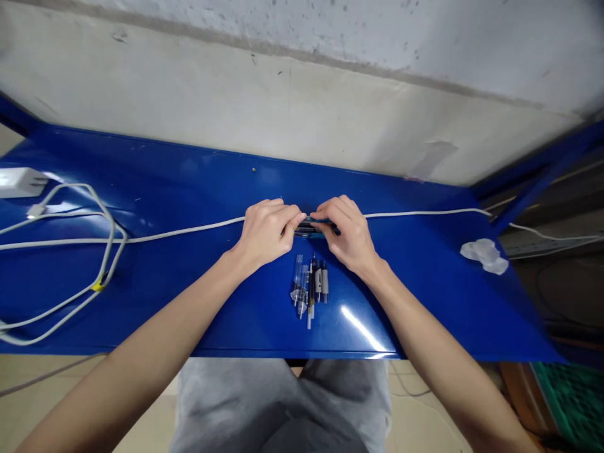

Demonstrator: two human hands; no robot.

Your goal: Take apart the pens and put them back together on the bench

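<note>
My left hand [267,231] and my right hand [343,229] meet at the middle of a blue metal table [189,182]. Both pinch the ends of a thin dark pen-like object [309,226] held level between them. Their fingers are closed round it. Just in front of the hands lie several pen parts [310,286]: clear barrels, grey grips and a refill, side by side on the table.
A white cable [179,231] runs across the table behind the hands, looping at the left near a white charger [19,181]. A crumpled white tissue [485,255] lies at the right. A wall stands behind. A green crate [573,396] sits on the floor at the lower right.
</note>
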